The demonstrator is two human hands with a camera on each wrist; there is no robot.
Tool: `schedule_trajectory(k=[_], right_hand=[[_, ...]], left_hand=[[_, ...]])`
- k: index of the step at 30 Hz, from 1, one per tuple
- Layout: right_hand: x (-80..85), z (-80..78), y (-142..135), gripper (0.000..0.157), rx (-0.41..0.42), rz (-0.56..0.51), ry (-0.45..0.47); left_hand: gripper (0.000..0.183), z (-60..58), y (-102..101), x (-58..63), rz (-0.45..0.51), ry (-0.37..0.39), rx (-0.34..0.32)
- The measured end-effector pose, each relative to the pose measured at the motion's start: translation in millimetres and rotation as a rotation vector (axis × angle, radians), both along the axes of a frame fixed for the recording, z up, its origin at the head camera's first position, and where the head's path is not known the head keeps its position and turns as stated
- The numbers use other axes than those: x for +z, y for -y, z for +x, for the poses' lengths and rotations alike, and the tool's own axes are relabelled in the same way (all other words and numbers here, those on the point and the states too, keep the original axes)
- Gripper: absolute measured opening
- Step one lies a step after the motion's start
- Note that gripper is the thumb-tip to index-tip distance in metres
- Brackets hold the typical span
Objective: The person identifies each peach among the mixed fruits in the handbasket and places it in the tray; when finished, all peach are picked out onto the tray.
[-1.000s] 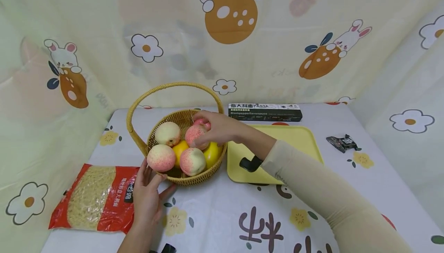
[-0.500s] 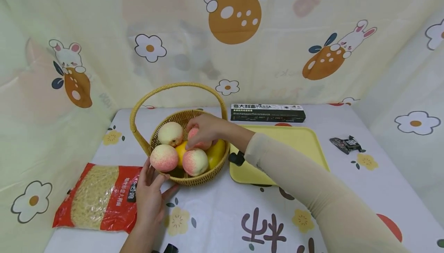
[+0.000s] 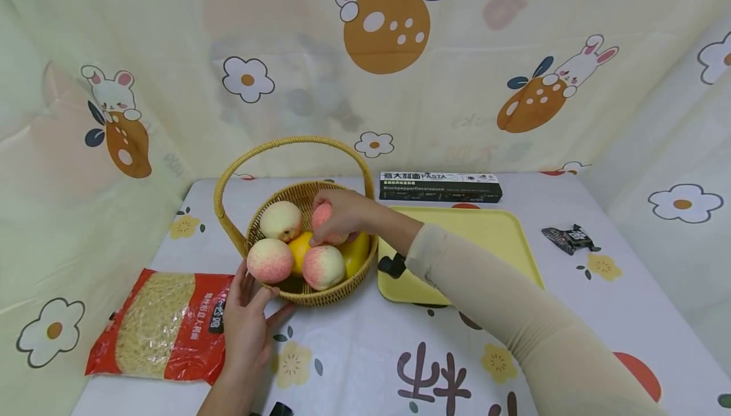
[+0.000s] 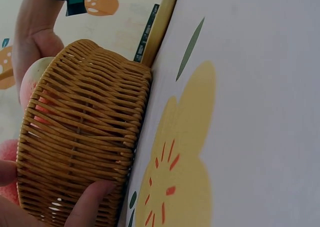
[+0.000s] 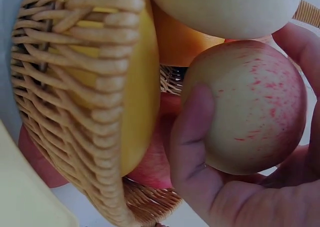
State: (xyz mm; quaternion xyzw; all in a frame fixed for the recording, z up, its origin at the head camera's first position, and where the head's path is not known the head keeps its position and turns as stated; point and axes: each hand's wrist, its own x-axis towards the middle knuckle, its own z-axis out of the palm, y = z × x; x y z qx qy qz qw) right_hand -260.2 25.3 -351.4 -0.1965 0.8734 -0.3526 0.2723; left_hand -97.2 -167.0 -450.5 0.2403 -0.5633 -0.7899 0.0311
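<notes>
A wicker basket (image 3: 331,299) with a tall arched handle holds several peaches and yellow fruits. My right hand (image 3: 349,212) reaches into its right side and grips a pink-speckled peach (image 5: 245,107), thumb on one side and fingers round the other. Beside that peach lie a long yellow fruit (image 3: 356,254), an orange-yellow fruit (image 3: 299,251) and another peach (image 3: 323,267). Two more pale peaches, a rear one (image 3: 281,220) and a front one (image 3: 270,260), fill the left side. My left hand (image 3: 247,333) holds the basket's near left side, its thumb on the woven wall in the left wrist view.
A red bag of pasta (image 3: 157,324) lies left of my left hand. Right of the basket is a yellow tray (image 3: 474,232), with a black PASTA box (image 3: 440,189) behind it. A small dark packet (image 3: 571,238) lies farther right. Patterned cloth surrounds the table.
My right hand has shifted a little leftward over the peach, hiding a red fruit seen beneath it earlier. Its forearm has come lower and nearer. The left hand stays at the basket.
</notes>
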Motion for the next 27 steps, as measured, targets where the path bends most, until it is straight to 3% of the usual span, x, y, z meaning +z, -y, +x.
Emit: schedule_trajectory(k=[12, 20, 27], right_hand=[[3.0, 3.6, 0.9, 0.057, 0.018, -0.074, -0.016], [17.7, 9.1, -1.7, 0.058, 0.056, -0.072, -0.044], [36.4, 16.9, -12.1, 0.052, 0.092, -0.145, -0.056]], left_hand=[[0.088, 0.3, -0.1, -0.9, 0.004, -0.009, 0.005], [0.088, 0.4, -1.2, -0.2, 0.006, -0.009, 0.013], [0.088, 0.3, -0.9, 0.0, 0.002, -0.01, 0.013]])
